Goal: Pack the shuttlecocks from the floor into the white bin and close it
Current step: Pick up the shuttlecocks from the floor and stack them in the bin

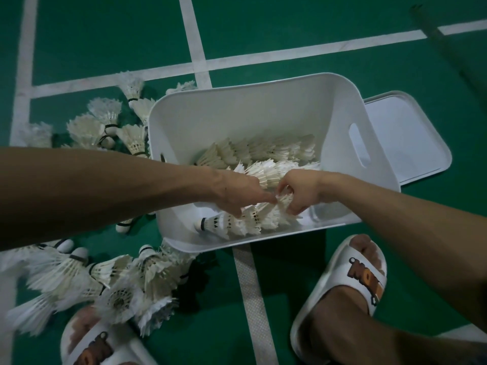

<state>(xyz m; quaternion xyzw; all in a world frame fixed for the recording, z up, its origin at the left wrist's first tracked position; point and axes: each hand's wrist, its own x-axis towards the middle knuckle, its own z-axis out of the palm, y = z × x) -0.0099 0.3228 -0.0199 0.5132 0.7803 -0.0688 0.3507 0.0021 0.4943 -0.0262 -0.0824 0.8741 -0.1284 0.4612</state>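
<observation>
Right hand [300, 192]: fingers curled, pinching the feathered end of a nested row of shuttlecocks [245, 222]. Left hand [234, 192]: thumb down the near side, index finger stretched over the top, gripping the same row nearer its cork tip. Row lies along the near wall inside the white bin [237, 111], which is open-topped. Two more rows [263, 154] lie farther back in it. Lid [411, 143] flat on the green floor [105, 35], just right of the bin. Loose shuttlecocks [118, 280] heaped on the floor to its left
</observation>
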